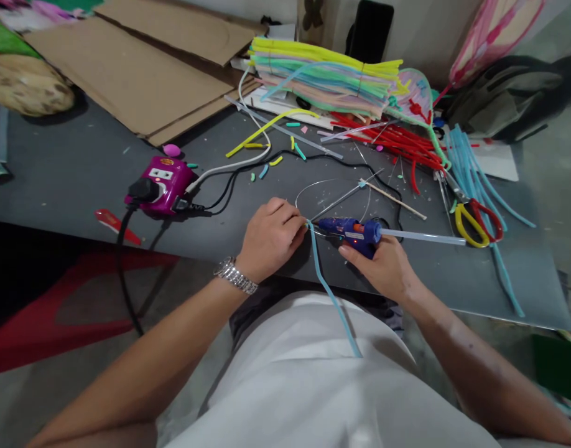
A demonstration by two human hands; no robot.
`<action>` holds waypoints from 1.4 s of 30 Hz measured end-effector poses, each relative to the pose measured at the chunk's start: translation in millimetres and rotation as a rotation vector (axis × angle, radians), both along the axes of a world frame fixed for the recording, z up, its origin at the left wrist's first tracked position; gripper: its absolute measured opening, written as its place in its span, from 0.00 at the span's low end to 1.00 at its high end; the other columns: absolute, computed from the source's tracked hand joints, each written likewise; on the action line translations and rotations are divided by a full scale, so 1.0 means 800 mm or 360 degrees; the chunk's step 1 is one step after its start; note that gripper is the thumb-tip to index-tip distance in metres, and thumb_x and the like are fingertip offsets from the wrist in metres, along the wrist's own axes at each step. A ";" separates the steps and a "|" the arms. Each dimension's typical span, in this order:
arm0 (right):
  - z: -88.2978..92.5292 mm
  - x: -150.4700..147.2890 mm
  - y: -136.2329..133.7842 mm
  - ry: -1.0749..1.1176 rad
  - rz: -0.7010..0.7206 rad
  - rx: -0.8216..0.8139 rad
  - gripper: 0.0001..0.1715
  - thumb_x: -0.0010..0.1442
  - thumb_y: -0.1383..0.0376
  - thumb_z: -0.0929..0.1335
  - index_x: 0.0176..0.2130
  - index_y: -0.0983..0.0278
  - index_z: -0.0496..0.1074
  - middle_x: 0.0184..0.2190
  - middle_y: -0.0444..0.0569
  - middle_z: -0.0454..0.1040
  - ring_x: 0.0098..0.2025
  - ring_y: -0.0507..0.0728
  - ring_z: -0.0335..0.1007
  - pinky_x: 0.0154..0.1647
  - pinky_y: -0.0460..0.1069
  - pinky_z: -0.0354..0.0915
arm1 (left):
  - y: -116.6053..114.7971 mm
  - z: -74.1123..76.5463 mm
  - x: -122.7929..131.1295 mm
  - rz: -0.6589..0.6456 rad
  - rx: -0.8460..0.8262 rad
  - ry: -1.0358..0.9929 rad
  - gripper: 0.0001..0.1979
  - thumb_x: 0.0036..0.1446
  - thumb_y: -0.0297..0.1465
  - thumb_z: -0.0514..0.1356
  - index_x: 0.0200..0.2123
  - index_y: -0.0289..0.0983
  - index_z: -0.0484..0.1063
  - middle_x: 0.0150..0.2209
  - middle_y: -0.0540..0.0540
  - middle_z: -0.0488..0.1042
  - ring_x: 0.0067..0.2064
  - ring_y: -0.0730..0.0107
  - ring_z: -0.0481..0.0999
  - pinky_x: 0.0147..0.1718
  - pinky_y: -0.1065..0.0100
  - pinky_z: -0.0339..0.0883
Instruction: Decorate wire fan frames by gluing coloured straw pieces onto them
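The person's left hand is closed, its fingers curled and pinching the end of a pale blue flexible strip at the fingertips. The strip hangs down from that hand toward the person's white shirt. A silver link watch sits on the left wrist.

Just right of the left hand, the right hand grips a blue hot glue gun around its body, with the nozzle pointing at the left fingertips. A small red light glows on the gun. A long translucent glue stick runs out of its back, away from the right hand. The gun carries a small pale label, but no writing on it can be read.

Beyond both hands, a thin wire loop lies on a dark grey table, with a wooden stick beside it. Right of the right hand are scissors with yellow and red handles and loose blue strips. Farther ahead are red strips and a tall stack of pastel strips. Left of the left hand, a magenta power socket has a label too small to read.
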State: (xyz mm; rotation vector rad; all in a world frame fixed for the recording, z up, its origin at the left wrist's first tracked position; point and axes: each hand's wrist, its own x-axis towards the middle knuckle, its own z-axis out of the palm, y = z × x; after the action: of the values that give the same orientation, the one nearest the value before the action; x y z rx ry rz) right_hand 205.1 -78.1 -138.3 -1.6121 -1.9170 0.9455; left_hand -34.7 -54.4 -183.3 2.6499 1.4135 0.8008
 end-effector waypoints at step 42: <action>-0.013 -0.011 0.005 -0.0032 0.0025 -0.0014 0.24 0.62 0.52 0.70 0.50 0.65 0.79 0.45 0.54 0.82 0.49 0.66 0.78 0.54 0.59 0.70 | 0.003 -0.005 -0.001 0.0067 0.0040 -0.0091 0.06 0.63 0.30 0.62 0.38 0.34 0.78 0.37 0.41 0.78 0.43 0.56 0.70 0.37 0.57 0.64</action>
State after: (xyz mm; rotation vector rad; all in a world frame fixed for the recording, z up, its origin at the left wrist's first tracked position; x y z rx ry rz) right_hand 196.3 -73.7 -148.5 -1.6199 -1.9443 0.9485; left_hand -35.3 -52.3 -187.1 2.6012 1.4596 0.8963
